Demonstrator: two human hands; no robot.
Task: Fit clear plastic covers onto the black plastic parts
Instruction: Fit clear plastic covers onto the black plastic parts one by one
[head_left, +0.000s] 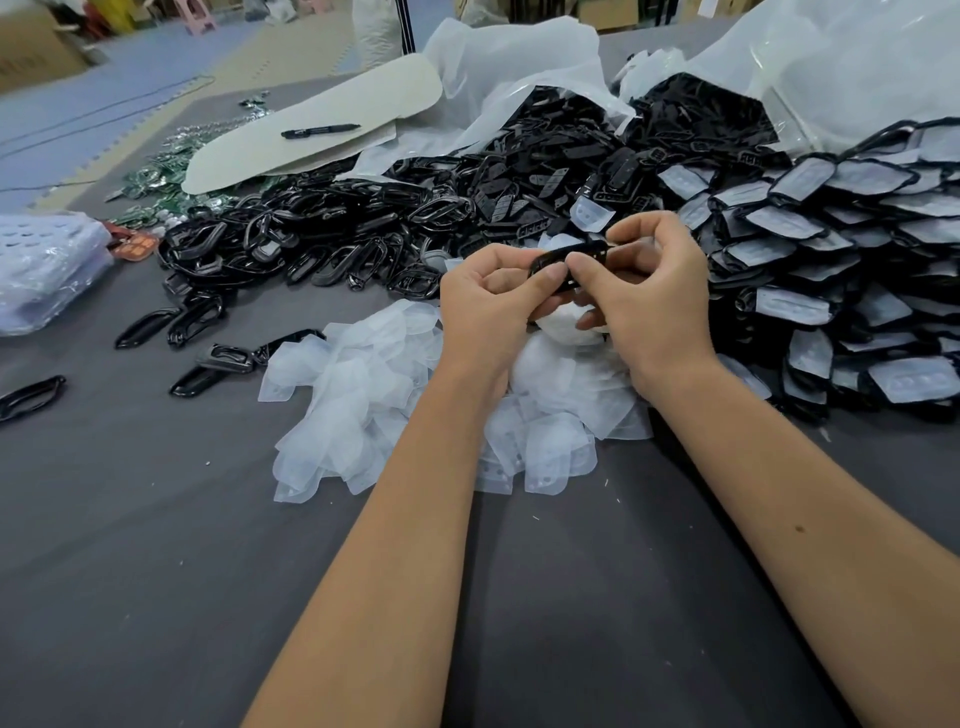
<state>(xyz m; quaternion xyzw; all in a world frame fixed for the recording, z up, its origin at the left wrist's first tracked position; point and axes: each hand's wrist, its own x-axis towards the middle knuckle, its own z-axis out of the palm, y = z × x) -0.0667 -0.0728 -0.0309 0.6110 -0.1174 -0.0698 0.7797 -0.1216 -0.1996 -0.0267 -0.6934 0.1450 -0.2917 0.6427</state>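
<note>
Left hand (485, 306) and right hand (654, 291) both pinched small black plastic part (569, 260) between thumbs and fingers, above pile of clear plastic covers (363, 395) on grey table (156, 545).

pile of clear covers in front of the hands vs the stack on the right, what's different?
The loose clear covers in front of the hands are bare, translucent white with no black on them; the fitted pieces on the right each show a black rim around the clear face.
The loose clear covers lie in a low heap on the grey table; the fitted pieces are banked up higher, overlapping.
Both hold the same pale, rounded-rectangle cover shape.
</note>
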